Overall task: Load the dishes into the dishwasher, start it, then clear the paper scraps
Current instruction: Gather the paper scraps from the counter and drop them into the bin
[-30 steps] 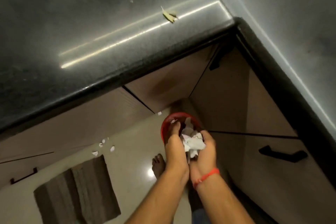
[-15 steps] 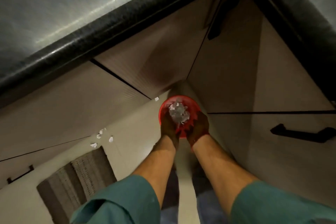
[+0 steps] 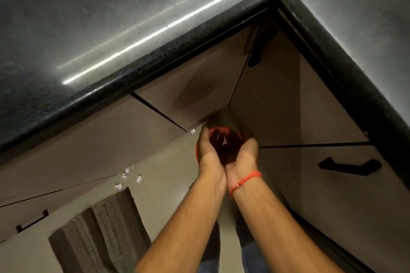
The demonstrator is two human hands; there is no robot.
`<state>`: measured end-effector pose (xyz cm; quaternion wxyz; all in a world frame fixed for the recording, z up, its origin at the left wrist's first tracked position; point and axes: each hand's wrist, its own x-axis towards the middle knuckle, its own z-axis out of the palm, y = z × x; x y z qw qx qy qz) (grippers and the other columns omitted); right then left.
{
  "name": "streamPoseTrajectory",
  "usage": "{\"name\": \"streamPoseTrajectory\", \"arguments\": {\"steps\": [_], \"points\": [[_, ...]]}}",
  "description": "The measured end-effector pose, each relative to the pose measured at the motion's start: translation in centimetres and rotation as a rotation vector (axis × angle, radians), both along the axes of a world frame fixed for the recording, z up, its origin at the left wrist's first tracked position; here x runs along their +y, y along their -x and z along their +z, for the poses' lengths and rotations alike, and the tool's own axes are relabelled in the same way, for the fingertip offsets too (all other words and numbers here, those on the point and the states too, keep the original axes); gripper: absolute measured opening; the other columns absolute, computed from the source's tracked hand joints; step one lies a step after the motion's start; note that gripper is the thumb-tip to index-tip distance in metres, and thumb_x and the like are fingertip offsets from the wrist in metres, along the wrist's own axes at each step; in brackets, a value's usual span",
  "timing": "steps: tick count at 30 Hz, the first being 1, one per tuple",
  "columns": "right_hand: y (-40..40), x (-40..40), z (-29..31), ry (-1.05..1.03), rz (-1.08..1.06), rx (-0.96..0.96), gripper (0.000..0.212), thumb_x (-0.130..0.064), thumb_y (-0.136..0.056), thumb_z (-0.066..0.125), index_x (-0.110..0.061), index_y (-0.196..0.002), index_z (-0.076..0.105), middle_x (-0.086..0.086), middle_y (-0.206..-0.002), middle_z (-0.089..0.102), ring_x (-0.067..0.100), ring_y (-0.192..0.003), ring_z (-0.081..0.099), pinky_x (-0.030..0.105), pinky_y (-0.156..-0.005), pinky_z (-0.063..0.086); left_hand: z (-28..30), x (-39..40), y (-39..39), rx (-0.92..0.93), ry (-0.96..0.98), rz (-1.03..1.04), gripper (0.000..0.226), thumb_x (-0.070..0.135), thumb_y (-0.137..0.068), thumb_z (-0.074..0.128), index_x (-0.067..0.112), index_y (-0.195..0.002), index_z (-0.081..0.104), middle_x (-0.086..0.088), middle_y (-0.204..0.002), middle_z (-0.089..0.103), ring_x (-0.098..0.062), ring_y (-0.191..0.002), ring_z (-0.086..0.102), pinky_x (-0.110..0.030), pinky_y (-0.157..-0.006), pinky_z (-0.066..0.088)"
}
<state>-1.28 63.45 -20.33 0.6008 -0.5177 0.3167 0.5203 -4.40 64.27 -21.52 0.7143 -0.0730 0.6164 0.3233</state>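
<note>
Bin point(image 3: 224, 139): red, round, upright, mouth facing up; stands on the floor point(image 3: 168, 175) in the inner corner where two cabinet runs meet, hemmed on its far and right sides. A round thing, so no long axis shows. A few white bits lie inside it, dimly lit.

Left hand point(image 3: 207, 150): cupped, open, palm inward, against the bin's left rim; grips nothing.

Right hand point(image 3: 245, 154): cupped, open, at the bin's right rim, heel touching the left hand's; red thread point(image 3: 245, 180) on the wrist.

Scraps point(image 3: 126, 178): small white pieces, scattered on the floor well left of the bin, along the cabinet foot; one more point(image 3: 193, 131) just left of the bin.

Mat point(image 3: 99, 232): grey, ribbed, left of and nearer than the bin, past the scraps.

Counter point(image 3: 111, 29): dark, overhangs the cabinets above the bin; its rounded edge point(image 3: 155, 55) turns a corner there.

Open floor: only left of the bin, between cabinets and mat.
</note>
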Motion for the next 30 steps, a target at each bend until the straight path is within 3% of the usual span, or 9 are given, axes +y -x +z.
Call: {"name": "streamPoseTrajectory", "arguments": {"steps": [3,7,11,14,17,19,24,27,30], "points": [[-1.1,0.7,3.3,-0.144,-0.092,0.044,0.033,-0.034,-0.099,0.053,-0.006,-0.102,0.069,0.012,-0.092,0.074,0.026,-0.097,0.068,0.035,-0.094,0.053,4.0,0.9,0.2,-0.049,-0.210,-0.128,0.037,0.038,-0.101,0.054,0.019,-0.080,0.077,-0.008,-0.093,0.078,-0.019,-0.082,0.076,-0.034,-0.082,0.055],[-1.7,1.6,7.8,-0.247,-0.008,-0.052,0.032,-0.031,-0.100,0.052,-0.008,-0.117,0.066,0.012,-0.121,0.069,0.021,-0.116,0.064,0.033,-0.105,0.047,9.8,2.1,-0.4,-0.016,-0.415,-0.264,0.029,0.030,-0.103,0.048,0.029,-0.129,0.063,0.001,-0.133,0.064,-0.011,-0.124,0.060,-0.025,-0.098,0.050],[-2.2,2.9,11.9,-0.336,0.069,-0.193,0.032,-0.020,-0.100,0.053,-0.010,-0.129,0.063,0.013,-0.128,0.066,0.022,-0.122,0.062,0.038,-0.112,0.042,14.3,3.4,-0.9,0.018,-0.659,-0.410,0.032,0.018,-0.102,0.051,0.020,-0.132,0.062,0.006,-0.129,0.068,-0.004,-0.118,0.063,-0.016,-0.084,0.054],[-2.8,3.8,15.8,-0.421,0.211,-0.407,0.033,-0.019,-0.099,0.053,-0.005,-0.126,0.064,0.017,-0.122,0.068,0.022,-0.115,0.066,0.037,-0.107,0.048,16.6,4.8,-1.8,0.170,-0.854,-0.514,0.033,0.017,-0.102,0.051,0.017,-0.134,0.061,0.008,-0.118,0.070,0.001,-0.103,0.066,-0.013,-0.083,0.053],[-4.6,5.5,19.3,-0.461,0.338,-0.755,0.026,-0.013,-0.104,0.046,-0.008,-0.119,0.066,0.011,-0.110,0.072,0.009,-0.099,0.070,0.019,-0.083,0.055,20.2,6.5,-2.8,0.180,-1.057,-0.560,0.033,0.018,-0.103,0.046,0.020,-0.134,0.058,0.006,-0.124,0.067,-0.004,-0.117,0.063,-0.028,-0.103,0.050],[-6.6,7.7,21.2,-0.514,0.379,-0.949,0.022,-0.012,-0.101,0.050,-0.013,-0.115,0.067,0.007,-0.106,0.073,0.011,-0.100,0.070,0.025,-0.086,0.055,21.7,8.8,-3.2,0.256,-1.194,-0.581,0.031,0.020,-0.103,0.047,0.023,-0.130,0.060,0.007,-0.122,0.068,-0.004,-0.118,0.062,-0.031,-0.105,0.048],[-15.9,12.7,17.6,-0.063,0.535,-1.773,0.048,-0.031,-0.086,0.066,-0.020,-0.132,0.056,0.003,-0.136,0.050,0.015,-0.129,0.046,0.033,-0.112,0.036,22.8,16.4,-3.5,0.568,-1.314,-0.864,0.037,0.030,-0.097,0.059,0.035,-0.134,0.055,0.016,-0.139,0.049,0.013,-0.114,0.045,-0.011,-0.092,0.034],[-20.7,13.7,14.8,0.302,0.682,-1.826,0.078,-0.055,-0.081,0.066,-0.024,-0.147,0.039,0.012,-0.157,0.027,0.028,-0.144,0.031,0.047,-0.117,0.030,21.8,21.0,-3.9,0.763,-1.340,-1.018,0.053,0.030,-0.096,0.060,0.029,-0.146,0.043,0.012,-0.147,0.035,0.000,-0.126,0.039,-0.011,-0.099,0.028],[-22.3,15.1,14.2,0.432,0.739,-1.813,0.093,-0.073,-0.076,0.062,-0.033,-0.152,0.027,0.008,-0.162,0.020,0.030,-0.146,0.028,0.048,-0.118,0.027,20.0,25.9,-5.2,0.887,-1.280,-1.120,0.075,0.044,-0.090,0.062,0.027,-0.155,0.028,-0.008,-0.162,0.018,-0.024,-0.149,0.022,-0.035,-0.121,0.023]]}}
